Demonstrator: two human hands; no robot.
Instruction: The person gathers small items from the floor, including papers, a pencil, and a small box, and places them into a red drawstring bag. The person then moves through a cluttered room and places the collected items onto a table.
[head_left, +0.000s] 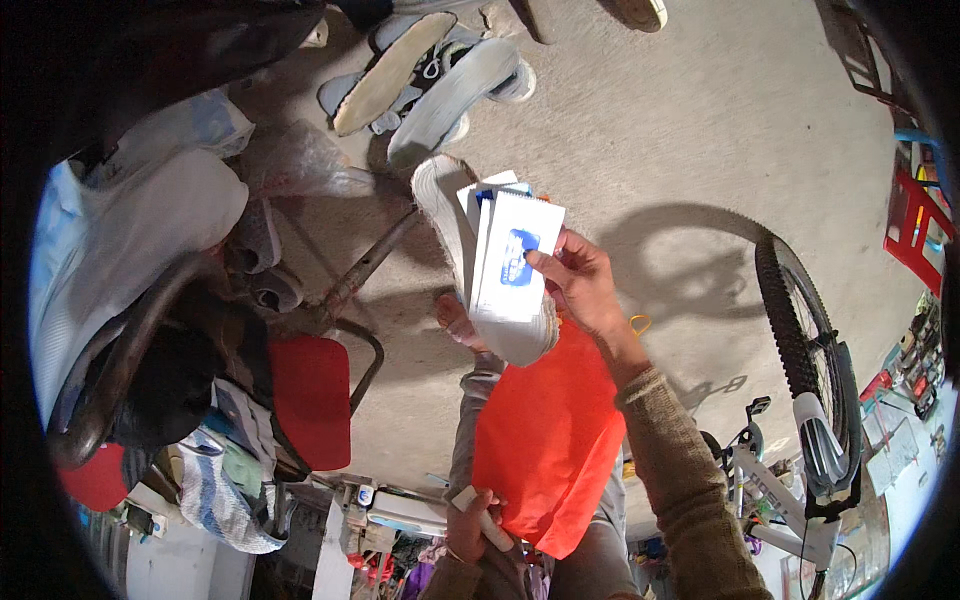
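My right hand (583, 276) grips a fanned stack of white packets (491, 300) with serrated edges and a blue printed patch. The thumb presses on the front one. Directly behind the packets is a ridged, pale insole (442, 187), its lower end over an orange-red cloth (551, 442) on my lap. Whether my right hand also holds the insole, I cannot tell. My left hand (474, 521), low in the view, is curled around a pale, rod-like thing (495, 531). Left of the insole, a partly hidden bare foot or hand (456, 319) shows beyond a grey cuff.
Loose insoles (450, 105) lie over shoes on the concrete floor ahead. A bicycle's front wheel (780, 315) stands at right, near a red plastic frame (915, 229). At left are a metal-framed chair with a red panel (311, 401), more shoes (259, 240) and piled cloths (232, 487).
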